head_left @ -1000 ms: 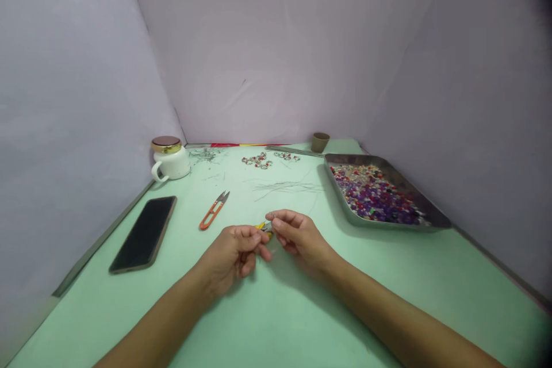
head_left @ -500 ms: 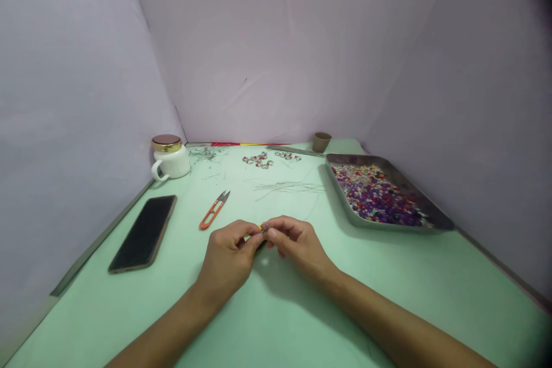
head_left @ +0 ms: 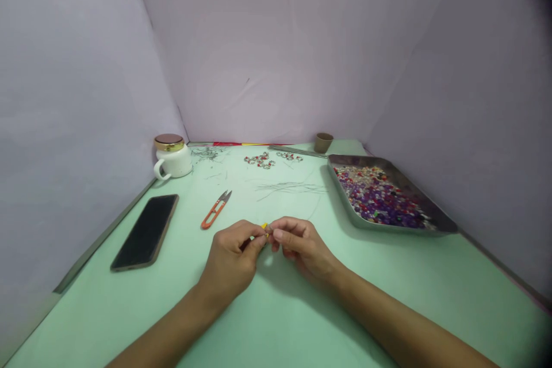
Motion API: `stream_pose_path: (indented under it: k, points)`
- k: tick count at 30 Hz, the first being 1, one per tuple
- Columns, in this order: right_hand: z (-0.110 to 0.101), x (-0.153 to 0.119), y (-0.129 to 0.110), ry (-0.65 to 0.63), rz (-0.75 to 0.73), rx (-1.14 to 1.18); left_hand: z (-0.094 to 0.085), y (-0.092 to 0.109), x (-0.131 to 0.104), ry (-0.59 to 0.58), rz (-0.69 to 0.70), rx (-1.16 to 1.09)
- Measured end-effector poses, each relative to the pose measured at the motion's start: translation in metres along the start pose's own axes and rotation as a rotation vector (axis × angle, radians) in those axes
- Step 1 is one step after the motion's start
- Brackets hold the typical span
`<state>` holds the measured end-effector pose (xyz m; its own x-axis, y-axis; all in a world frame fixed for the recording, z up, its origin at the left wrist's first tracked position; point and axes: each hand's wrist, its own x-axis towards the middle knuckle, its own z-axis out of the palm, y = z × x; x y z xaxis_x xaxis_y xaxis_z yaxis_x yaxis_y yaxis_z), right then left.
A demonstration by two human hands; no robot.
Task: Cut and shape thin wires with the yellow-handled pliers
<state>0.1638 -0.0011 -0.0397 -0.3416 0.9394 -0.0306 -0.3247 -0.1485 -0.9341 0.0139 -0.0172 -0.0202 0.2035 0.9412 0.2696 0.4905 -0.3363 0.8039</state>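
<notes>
Over the near middle of the table, my left hand (head_left: 235,253) is closed in a pinch on a small yellow piece (head_left: 264,226) with a dark part below it. Most of that piece is hidden by the fingers, so its kind does not show. My right hand (head_left: 305,246) meets it from the right, thumb and forefinger pinched together. Whatever lies between those fingertips is too small to make out. Orange-handled thread snips (head_left: 215,211) lie beyond my left hand. Farther back are thin loose wires (head_left: 288,187) and several small wire-and-red-bead pieces (head_left: 261,160).
To the right, a metal tray (head_left: 350,207) holds many mixed beads. A black phone (head_left: 145,233) and a lidded white mug (head_left: 175,162) stand along the left. At the back are a brown cup (head_left: 323,142), long straight wires (head_left: 297,151) and dark wire scraps (head_left: 209,153).
My right fingertips have drawn slightly away from my left ones, and more of the yellow piece shows. The whole view has shifted a little.
</notes>
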Motion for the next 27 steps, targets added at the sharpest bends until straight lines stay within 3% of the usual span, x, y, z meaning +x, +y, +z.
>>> stream_pose_path:
  k: [5,10,16,23,27]
  points:
    - [-0.0016,0.0012,-0.0016,-0.03,0.075,0.106,0.0004,-0.0021,0.0005,0.009,-0.043,-0.054]
    - [-0.0045,0.0024,0.0013,-0.148,0.187,0.295,-0.0025,-0.0012,0.0013,-0.047,-0.025,-0.081]
    - [-0.0074,0.002,0.0038,-0.127,0.249,0.298,-0.0034,0.0011,0.002,-0.07,0.014,-0.063]
    - [-0.0051,0.0035,0.0019,-0.11,0.119,0.226,-0.0049,0.0018,0.0015,-0.088,0.02,-0.005]
    - [-0.0048,0.0039,0.0001,-0.038,0.025,0.056,-0.005,0.0039,0.001,-0.055,0.008,0.019]
